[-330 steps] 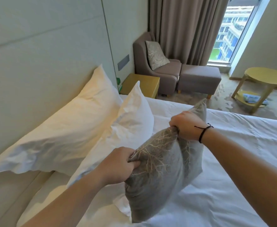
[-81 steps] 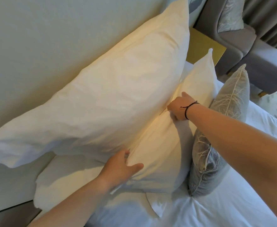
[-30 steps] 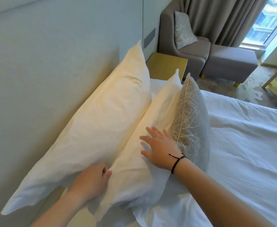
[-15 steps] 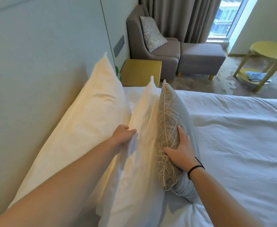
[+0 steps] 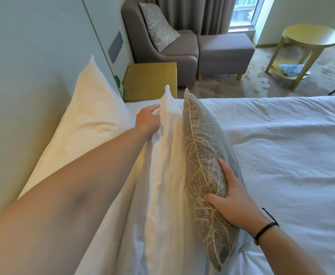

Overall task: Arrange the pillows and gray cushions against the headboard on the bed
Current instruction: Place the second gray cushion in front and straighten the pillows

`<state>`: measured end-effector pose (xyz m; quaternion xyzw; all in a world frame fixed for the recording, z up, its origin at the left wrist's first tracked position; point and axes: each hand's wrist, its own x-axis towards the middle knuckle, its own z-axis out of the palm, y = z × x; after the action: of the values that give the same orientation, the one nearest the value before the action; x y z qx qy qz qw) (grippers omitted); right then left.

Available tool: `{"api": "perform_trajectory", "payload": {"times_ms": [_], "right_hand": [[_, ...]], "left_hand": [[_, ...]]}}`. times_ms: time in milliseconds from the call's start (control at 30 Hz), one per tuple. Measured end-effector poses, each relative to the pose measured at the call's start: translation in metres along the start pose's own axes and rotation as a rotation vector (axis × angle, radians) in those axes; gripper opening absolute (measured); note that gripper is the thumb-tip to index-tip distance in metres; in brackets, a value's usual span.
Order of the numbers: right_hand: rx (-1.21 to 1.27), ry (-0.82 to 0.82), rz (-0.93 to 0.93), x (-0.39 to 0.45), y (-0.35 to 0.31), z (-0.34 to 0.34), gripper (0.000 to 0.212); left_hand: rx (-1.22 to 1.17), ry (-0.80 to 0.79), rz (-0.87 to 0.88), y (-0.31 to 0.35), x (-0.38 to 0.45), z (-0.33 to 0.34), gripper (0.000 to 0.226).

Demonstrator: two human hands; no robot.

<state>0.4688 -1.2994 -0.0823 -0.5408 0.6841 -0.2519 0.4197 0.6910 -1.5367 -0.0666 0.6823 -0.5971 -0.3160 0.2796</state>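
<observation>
A large white pillow [image 5: 87, 120] leans against the pale headboard [image 5: 30, 62]. A second white pillow [image 5: 166, 159] stands on edge in front of it. A gray cushion [image 5: 204, 155] with a cream branch pattern stands upright against that second pillow. My left hand [image 5: 147, 121] reaches far along the top of the second pillow, fingers on its fabric near the far corner. My right hand [image 5: 232, 203] holds the near end of the gray cushion, thumb on its top edge and fingers on its side.
White bedsheet [image 5: 281, 155] spreads to the right. Beyond the bed stand a yellow nightstand [image 5: 150, 80], a gray armchair [image 5: 162, 48] holding another patterned gray cushion [image 5: 158, 28], a gray ottoman [image 5: 224, 50] and a round yellow side table [image 5: 309, 40].
My left hand has slid farther along the top of the second white pillow toward its far corner. My right hand stays on the gray cushion.
</observation>
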Motion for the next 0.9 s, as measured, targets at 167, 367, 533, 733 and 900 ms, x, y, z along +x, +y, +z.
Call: {"api": "perform_trajectory", "payload": {"times_ms": [167, 367, 533, 733, 900], "right_hand": [[0.013, -0.097, 0.017, -0.001, 0.003, -0.003, 0.093], [-0.031, -0.056, 0.029, -0.005, 0.007, -0.004, 0.088], [-0.081, -0.053, 0.048, -0.014, 0.008, 0.000, 0.087], [-0.088, -0.060, 0.064, -0.012, 0.004, 0.000, 0.088], [-0.068, -0.031, 0.083, -0.017, 0.007, 0.006, 0.090]], "left_hand": [[0.561, 0.241, 0.125, -0.007, 0.026, -0.057, 0.049], [0.776, 0.140, 0.119, -0.013, 0.026, -0.074, 0.051], [0.837, -0.019, 0.175, -0.006, -0.011, -0.064, 0.036], [0.627, -0.428, 0.092, -0.032, -0.102, -0.027, 0.034], [0.291, -0.300, -0.102, -0.055, -0.169, -0.028, 0.051]]}}
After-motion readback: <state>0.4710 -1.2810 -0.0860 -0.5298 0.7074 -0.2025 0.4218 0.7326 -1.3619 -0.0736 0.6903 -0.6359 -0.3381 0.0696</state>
